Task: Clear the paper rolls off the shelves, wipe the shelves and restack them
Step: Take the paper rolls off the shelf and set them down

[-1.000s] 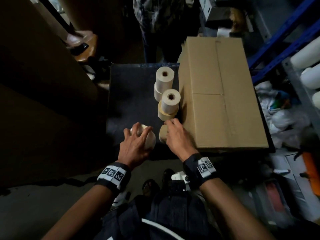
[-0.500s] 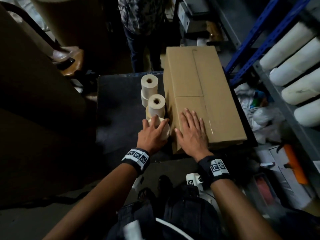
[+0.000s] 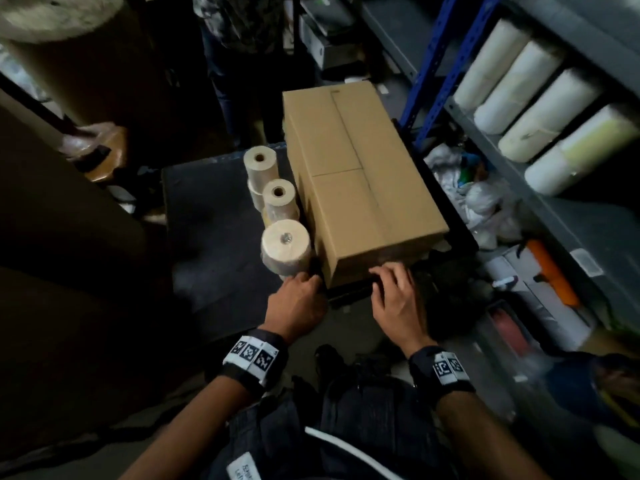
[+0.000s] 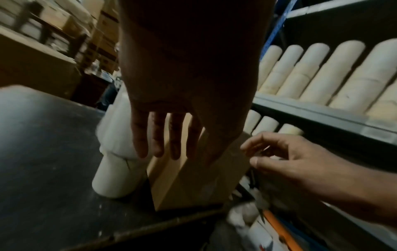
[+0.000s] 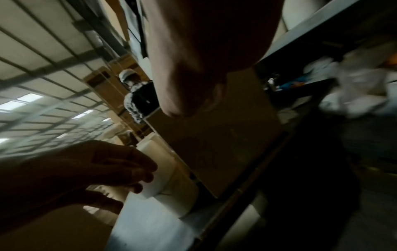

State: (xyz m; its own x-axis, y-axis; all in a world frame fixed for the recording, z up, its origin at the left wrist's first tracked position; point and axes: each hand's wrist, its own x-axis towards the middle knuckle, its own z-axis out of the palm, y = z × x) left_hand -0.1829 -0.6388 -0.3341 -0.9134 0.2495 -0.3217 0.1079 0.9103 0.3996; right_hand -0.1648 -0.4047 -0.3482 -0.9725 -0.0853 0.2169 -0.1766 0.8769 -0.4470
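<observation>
Three short stacks of cream paper rolls (image 3: 285,247) stand in a row on a dark table (image 3: 207,220), against the left side of a closed cardboard box (image 3: 356,174). My left hand (image 3: 306,278) hovers at the foot of the nearest stack; in the left wrist view its fingers (image 4: 159,146) hang straight and hold nothing in front of the roll (image 4: 116,176). At the box's near end, my right hand (image 3: 388,275) has its fingers loosely curled and is empty (image 4: 253,152). Long white rolls (image 3: 533,109) lie side by side on the grey shelf (image 3: 491,143) at the right.
A person (image 3: 239,36) stands beyond the table. Plastic bags (image 3: 478,202), an orange tool (image 3: 554,275) and small boxes litter the floor under the shelf. Large brown cartons (image 3: 69,81) wall in the left side.
My left hand let go of the roll, which now stands on the nearest stack. My right hand slid off the box top to its near end. The view swung toward the shelf.
</observation>
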